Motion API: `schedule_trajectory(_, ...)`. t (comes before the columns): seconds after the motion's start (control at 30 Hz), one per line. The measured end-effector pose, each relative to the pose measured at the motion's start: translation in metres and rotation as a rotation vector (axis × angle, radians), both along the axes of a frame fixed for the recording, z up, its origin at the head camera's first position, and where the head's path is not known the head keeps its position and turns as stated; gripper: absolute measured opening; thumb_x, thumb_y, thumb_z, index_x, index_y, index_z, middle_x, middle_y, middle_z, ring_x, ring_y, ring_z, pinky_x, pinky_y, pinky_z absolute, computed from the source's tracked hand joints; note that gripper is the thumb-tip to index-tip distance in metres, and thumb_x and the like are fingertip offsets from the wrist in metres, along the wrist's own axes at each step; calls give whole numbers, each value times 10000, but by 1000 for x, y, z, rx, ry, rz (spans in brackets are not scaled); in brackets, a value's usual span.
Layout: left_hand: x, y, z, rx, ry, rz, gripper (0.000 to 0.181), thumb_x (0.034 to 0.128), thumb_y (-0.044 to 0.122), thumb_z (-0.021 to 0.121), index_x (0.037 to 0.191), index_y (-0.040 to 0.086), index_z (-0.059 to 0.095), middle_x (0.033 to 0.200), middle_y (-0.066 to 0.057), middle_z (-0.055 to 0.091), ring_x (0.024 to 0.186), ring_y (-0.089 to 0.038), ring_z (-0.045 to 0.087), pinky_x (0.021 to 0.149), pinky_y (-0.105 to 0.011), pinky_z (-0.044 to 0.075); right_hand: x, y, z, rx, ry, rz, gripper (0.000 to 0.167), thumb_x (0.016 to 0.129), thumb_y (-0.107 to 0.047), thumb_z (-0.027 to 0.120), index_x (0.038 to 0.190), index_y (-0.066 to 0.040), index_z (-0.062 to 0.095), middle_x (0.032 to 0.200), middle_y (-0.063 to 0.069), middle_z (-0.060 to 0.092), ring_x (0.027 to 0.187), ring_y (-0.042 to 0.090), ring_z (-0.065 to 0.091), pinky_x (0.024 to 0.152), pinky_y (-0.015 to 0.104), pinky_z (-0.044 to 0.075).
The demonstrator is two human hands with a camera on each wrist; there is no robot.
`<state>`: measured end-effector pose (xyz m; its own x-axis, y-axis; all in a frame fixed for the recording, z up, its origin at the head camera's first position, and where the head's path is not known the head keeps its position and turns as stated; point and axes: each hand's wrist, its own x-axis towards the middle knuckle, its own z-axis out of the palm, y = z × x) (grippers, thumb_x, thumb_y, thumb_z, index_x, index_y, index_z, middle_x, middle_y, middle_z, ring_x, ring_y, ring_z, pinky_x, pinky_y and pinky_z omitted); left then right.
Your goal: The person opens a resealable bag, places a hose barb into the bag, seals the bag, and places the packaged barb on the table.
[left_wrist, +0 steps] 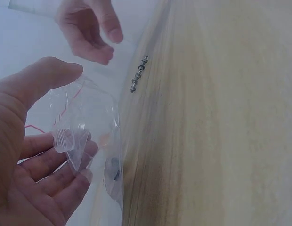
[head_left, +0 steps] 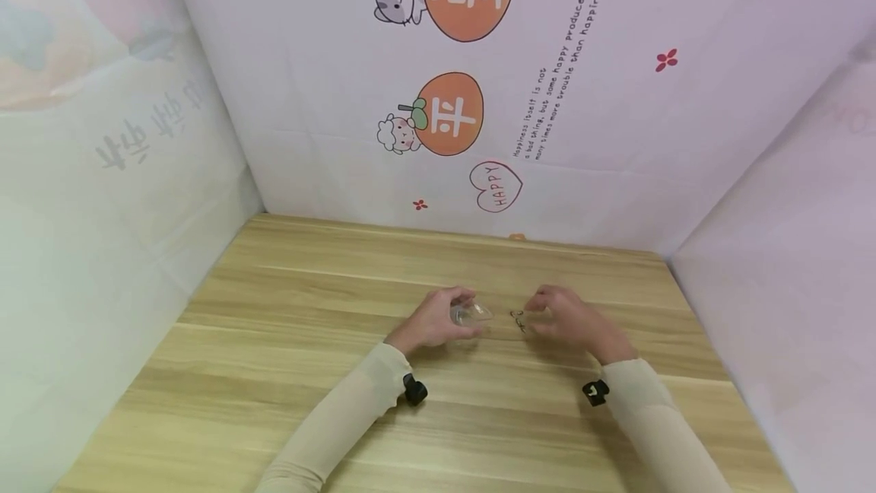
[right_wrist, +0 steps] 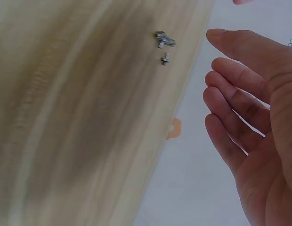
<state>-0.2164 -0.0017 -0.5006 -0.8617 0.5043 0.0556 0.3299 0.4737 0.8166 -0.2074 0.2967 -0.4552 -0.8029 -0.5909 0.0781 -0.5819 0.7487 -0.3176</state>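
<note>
A clear plastic bag (left_wrist: 87,117) sits in my left hand (head_left: 441,319), held between the thumb (left_wrist: 66,70) and the fingers. Something small and dark shows low in the bag in the left wrist view; what it is I cannot tell. Several small metal screws (head_left: 518,321) lie on the wooden table just left of my right hand (head_left: 566,319). They look like bolts with washers or nuts, also seen as small screws (right_wrist: 164,40) in the right wrist view. Loosely bent, the right fingers (right_wrist: 231,94) hold nothing and stay apart from the screws.
The wooden table (head_left: 438,417) ends at a white printed back sheet (head_left: 328,112). White sheets also stand at the left side (head_left: 103,211) and right side (head_left: 794,234). Both sleeves carry a small black wrist camera (head_left: 414,389).
</note>
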Motion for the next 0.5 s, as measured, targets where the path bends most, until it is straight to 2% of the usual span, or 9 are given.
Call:
schedule_trajectory(0.27, 0, 0, 1, 11, 4, 1, 719, 858, 312, 892, 1464, 73, 589, 1410, -82, 686, 1314, -263, 637, 1155, -421, 510, 5, 7, -23, -8, -54, -20, 144, 915, -205, 834, 1033, -128, 806, 1029, -35, 734, 925, 105, 677, 828, 335, 622)
schedule_trajectory(0.5, 0, 0, 1, 4, 1, -1, 720, 858, 311, 894, 1465, 70, 589, 1409, -83, 687, 1318, -266, 636, 1155, -425, 512, 5, 8, -32, -15, -99, -62, 108, 930, -224, 827, 1012, -161, 796, 1024, -53, 721, 939, 99, 680, 846, 330, 624)
